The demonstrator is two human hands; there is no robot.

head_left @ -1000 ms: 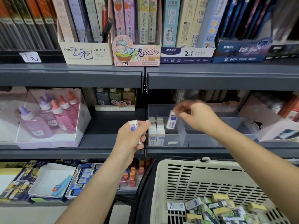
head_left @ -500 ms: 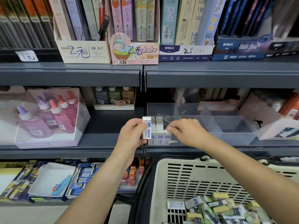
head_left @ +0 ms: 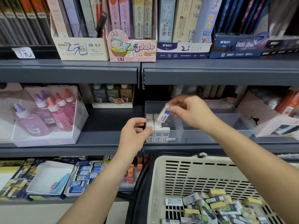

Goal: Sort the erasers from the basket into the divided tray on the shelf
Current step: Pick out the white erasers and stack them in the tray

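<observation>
Over the divided tray [head_left: 202,136], your right hand [head_left: 192,113] pinches a light-looking, firm eraser [head_left: 163,114] by its sides; your left hand [head_left: 133,135], I can't tell.

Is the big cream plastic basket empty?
No, the cream plastic basket holds a heap of small wrapped erasers in its bottom.

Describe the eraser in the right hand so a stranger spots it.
On the middle shelf stands a clear tray. Above its left compartment the right hand pinches an eraser. It alone hangs tilted; the others stand upright in rows.
</observation>
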